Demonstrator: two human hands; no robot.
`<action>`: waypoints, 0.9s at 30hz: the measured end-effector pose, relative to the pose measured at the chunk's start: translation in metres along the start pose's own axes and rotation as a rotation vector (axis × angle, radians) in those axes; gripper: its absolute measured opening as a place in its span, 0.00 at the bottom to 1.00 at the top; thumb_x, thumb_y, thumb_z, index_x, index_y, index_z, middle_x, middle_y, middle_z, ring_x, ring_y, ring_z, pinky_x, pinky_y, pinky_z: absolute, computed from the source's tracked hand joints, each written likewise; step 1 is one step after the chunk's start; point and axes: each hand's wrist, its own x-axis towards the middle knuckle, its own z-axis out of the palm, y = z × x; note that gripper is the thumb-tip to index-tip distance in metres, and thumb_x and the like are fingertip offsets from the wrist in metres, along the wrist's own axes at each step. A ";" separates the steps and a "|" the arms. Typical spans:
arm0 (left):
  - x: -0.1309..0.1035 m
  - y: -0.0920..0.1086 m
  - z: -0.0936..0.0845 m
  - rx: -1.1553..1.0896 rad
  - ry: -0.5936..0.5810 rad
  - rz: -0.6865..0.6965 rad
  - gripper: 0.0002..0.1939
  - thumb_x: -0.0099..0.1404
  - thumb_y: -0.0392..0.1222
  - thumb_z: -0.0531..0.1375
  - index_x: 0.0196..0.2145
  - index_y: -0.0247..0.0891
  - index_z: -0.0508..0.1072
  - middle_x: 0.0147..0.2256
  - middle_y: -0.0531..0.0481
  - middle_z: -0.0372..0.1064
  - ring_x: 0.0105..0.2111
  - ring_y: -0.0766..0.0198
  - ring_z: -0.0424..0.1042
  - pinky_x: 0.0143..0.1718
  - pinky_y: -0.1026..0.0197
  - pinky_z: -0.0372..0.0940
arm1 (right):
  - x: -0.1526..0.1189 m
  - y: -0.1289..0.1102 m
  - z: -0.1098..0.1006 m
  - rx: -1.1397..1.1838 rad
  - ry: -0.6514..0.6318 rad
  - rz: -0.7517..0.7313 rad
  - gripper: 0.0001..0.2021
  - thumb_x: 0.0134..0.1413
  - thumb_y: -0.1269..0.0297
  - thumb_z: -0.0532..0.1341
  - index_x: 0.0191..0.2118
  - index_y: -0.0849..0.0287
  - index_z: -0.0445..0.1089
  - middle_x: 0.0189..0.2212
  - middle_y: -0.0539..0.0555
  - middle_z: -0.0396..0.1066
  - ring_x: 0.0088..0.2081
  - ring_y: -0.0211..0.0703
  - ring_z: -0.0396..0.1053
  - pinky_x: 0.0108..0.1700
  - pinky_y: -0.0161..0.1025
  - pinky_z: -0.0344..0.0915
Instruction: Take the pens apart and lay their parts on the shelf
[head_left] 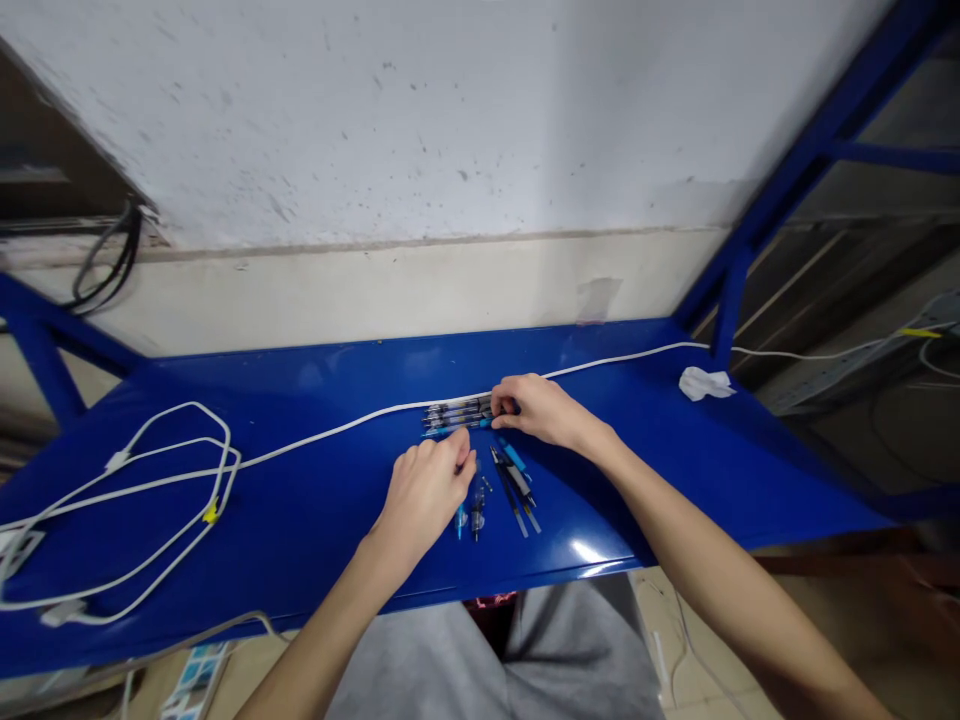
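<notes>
Several pens point(456, 412) lie side by side in a row across the blue shelf, the nearest one light blue. My right hand point(534, 408) is at the right end of this row, its fingers curled against the blue pen. Just below the row, my left hand point(429, 485) has its fingers bent together near the pen's left part; what they hold, if anything, is hidden. Beneath the hands lie a dark clear pen point(478, 515) and a blue one point(460, 520). Loose pen parts point(516, 485) with a blue piece and thin refills are spread to their right.
A white cable point(337, 430) runs across the blue shelf point(315, 540) behind the pens and coils at the left. Crumpled white tissue point(705, 384) sits at the right. Blue metal posts point(787, 190) rise at the sides, with a wall behind.
</notes>
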 end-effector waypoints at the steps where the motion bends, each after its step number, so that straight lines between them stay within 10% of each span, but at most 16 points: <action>1: -0.001 -0.001 0.001 -0.009 0.002 0.004 0.10 0.75 0.44 0.51 0.35 0.43 0.67 0.27 0.51 0.72 0.31 0.56 0.75 0.29 0.59 0.46 | 0.000 0.001 -0.001 -0.038 0.005 0.005 0.07 0.53 0.69 0.73 0.34 0.58 0.75 0.29 0.48 0.70 0.31 0.36 0.64 0.31 0.34 0.48; 7: 0.017 -0.001 -0.014 -0.133 0.180 0.043 0.14 0.77 0.47 0.50 0.34 0.43 0.67 0.26 0.53 0.70 0.27 0.59 0.70 0.29 0.60 0.51 | -0.001 0.000 -0.002 -0.085 0.016 -0.042 0.06 0.56 0.71 0.71 0.33 0.60 0.73 0.33 0.50 0.70 0.31 0.37 0.64 0.32 0.34 0.50; 13: 0.068 -0.003 -0.040 0.039 0.529 0.383 0.16 0.78 0.47 0.47 0.47 0.38 0.71 0.46 0.41 0.74 0.50 0.50 0.68 0.50 0.53 0.59 | 0.003 0.014 0.002 0.337 0.274 -0.124 0.07 0.64 0.62 0.64 0.36 0.59 0.71 0.31 0.51 0.73 0.29 0.38 0.67 0.35 0.35 0.61; 19: 0.085 -0.017 -0.019 0.203 0.490 0.410 0.20 0.79 0.45 0.43 0.52 0.35 0.71 0.47 0.37 0.73 0.49 0.49 0.67 0.48 0.52 0.58 | 0.015 0.013 0.019 0.864 0.478 0.115 0.23 0.57 0.39 0.63 0.32 0.57 0.67 0.20 0.46 0.66 0.17 0.33 0.57 0.19 0.34 0.54; 27: 0.080 -0.027 -0.006 0.093 0.359 0.352 0.15 0.77 0.40 0.47 0.44 0.40 0.73 0.39 0.43 0.77 0.41 0.53 0.74 0.37 0.56 0.54 | 0.015 0.002 0.039 0.906 0.545 0.135 0.24 0.55 0.40 0.65 0.35 0.60 0.71 0.20 0.46 0.65 0.17 0.33 0.56 0.19 0.34 0.53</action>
